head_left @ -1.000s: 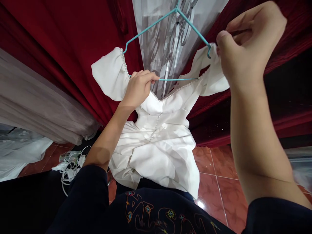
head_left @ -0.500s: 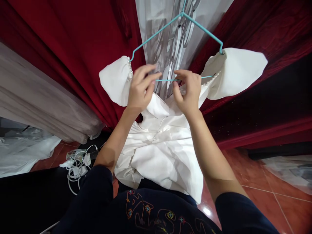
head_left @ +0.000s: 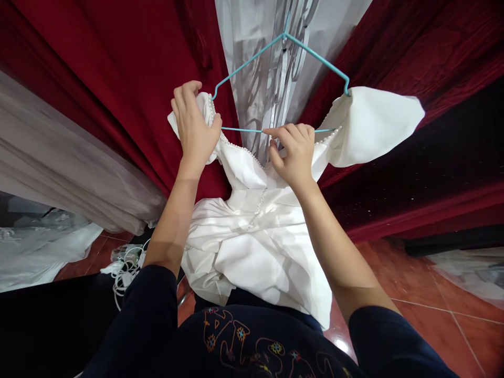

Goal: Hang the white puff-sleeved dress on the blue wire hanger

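A white satin dress (head_left: 255,236) with a pearl-trimmed neckline hangs on a teal wire hanger (head_left: 315,55) in front of me. My left hand (head_left: 195,128) grips the dress's left puffed sleeve at the hanger's left end. My right hand (head_left: 293,152) pinches the hanger's lower bar together with the neckline near the middle. The right puffed sleeve (head_left: 374,126) sticks out free past the hanger's right end. The skirt falls against my dark embroidered top.
Deep red velvet curtains (head_left: 98,79) hang left and right, with a silvery panel (head_left: 263,63) between them. A grey drape (head_left: 59,168) and white fabric (head_left: 35,252) lie at the left. White cables (head_left: 124,268) sit on the red tiled floor (head_left: 433,325).
My right hand came down from the right sleeve to the hanger's lower bar. My left hand moved from the bar's middle up to the left sleeve and closed on it.
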`<state>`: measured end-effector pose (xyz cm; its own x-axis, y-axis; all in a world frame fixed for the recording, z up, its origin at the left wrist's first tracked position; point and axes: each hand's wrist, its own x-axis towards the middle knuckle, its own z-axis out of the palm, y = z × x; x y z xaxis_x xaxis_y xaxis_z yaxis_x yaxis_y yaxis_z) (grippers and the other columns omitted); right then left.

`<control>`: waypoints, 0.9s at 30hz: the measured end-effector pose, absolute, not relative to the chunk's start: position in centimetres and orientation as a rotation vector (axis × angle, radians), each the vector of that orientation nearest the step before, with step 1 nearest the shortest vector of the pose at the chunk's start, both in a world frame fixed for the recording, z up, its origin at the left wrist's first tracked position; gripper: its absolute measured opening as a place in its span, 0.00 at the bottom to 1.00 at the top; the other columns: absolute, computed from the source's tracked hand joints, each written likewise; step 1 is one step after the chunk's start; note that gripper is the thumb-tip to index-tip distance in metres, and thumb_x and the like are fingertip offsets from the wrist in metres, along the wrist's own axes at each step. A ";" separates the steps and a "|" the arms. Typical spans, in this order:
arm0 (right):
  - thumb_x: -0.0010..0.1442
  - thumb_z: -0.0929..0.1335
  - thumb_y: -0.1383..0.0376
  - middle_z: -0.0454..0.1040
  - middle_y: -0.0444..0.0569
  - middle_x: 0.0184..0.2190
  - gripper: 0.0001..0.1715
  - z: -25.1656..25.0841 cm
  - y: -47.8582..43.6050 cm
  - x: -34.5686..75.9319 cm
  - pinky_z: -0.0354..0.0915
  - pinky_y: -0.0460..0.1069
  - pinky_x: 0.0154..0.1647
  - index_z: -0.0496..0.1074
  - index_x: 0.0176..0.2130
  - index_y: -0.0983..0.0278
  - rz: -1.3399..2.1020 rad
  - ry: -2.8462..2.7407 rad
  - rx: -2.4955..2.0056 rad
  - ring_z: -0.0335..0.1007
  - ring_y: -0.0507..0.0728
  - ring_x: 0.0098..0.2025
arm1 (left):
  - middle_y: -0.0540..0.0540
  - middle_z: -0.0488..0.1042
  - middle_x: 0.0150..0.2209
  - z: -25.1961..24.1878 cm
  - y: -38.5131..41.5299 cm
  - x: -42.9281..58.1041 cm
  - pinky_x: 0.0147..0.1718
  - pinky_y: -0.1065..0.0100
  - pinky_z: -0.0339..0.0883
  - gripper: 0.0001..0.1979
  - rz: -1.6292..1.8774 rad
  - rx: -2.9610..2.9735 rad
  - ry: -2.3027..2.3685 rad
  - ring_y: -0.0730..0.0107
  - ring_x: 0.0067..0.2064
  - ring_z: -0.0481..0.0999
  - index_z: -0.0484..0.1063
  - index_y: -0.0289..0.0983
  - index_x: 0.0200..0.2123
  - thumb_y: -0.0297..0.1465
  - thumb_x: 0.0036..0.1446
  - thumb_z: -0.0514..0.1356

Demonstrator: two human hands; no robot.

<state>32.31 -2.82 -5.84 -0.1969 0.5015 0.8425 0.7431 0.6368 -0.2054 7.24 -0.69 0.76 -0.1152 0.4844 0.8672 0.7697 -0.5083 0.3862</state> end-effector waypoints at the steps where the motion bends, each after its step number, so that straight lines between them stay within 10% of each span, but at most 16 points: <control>1: 0.68 0.61 0.65 0.75 0.48 0.41 0.19 -5.8 -2.9 32.4 0.63 0.62 0.58 0.75 0.53 0.57 -0.311 -1.854 -0.992 0.68 0.60 0.46 | 0.46 0.74 0.50 1.0 -0.4 7.3 0.55 0.56 0.67 0.19 -1.640 -1.897 -1.466 0.58 0.52 0.71 0.73 0.43 0.46 0.20 0.56 0.72; 8: 0.65 0.62 0.68 0.77 0.49 0.41 0.19 -5.1 -2.6 33.2 0.63 0.63 0.57 0.77 0.51 0.57 -0.258 -1.893 -1.010 0.68 0.61 0.45 | 0.55 0.77 0.38 2.8 1.1 3.3 0.48 0.70 0.66 0.17 -1.826 -1.855 -1.674 0.77 0.43 0.73 0.76 0.32 0.42 0.08 0.66 0.54; 15: 0.64 0.62 0.68 0.78 0.49 0.44 0.22 -5.0 -2.4 34.2 0.63 0.63 0.57 0.76 0.53 0.56 -0.207 -1.947 -0.986 0.69 0.62 0.47 | 0.52 0.76 0.28 -0.4 -3.0 0.7 0.29 0.70 0.65 0.06 -1.755 -2.221 -1.981 0.72 0.31 0.75 0.79 0.35 0.31 0.20 0.57 0.64; 20: 0.66 0.62 0.67 0.78 0.49 0.47 0.24 -5.3 -2.9 33.2 0.62 0.64 0.59 0.75 0.57 0.56 -0.167 -1.932 -0.919 0.70 0.62 0.49 | 0.46 0.82 0.40 -0.9 -7.1 6.9 0.44 0.60 0.74 0.07 -1.381 -2.780 -1.385 0.60 0.43 0.81 0.82 0.39 0.38 0.28 0.61 0.62; 24: 0.68 0.62 0.64 0.77 0.50 0.51 0.23 -4.9 -3.6 33.0 0.62 0.65 0.60 0.73 0.59 0.56 -0.176 -1.957 -0.854 0.70 0.63 0.53 | 0.44 0.77 0.58 -0.6 -6.5 10.6 0.67 0.47 0.59 0.07 -1.332 -2.452 -1.183 0.50 0.65 0.71 0.76 0.42 0.42 0.30 0.70 0.57; 27: 0.70 0.62 0.60 0.75 0.53 0.55 0.21 -4.2 -3.6 34.4 0.62 0.66 0.62 0.71 0.60 0.54 -0.166 -1.961 -0.845 0.69 0.64 0.57 | 0.44 0.80 0.51 -1.1 -5.2 11.8 0.66 0.48 0.59 0.10 -1.310 -2.425 -1.308 0.54 0.58 0.76 0.71 0.42 0.50 0.26 0.72 0.53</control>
<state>34.42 -3.56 -4.17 -0.3008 0.4912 0.8175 0.6213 0.7513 -0.2228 11.83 -5.20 -1.13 0.2651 0.6411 0.7202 0.7190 -0.6291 0.2953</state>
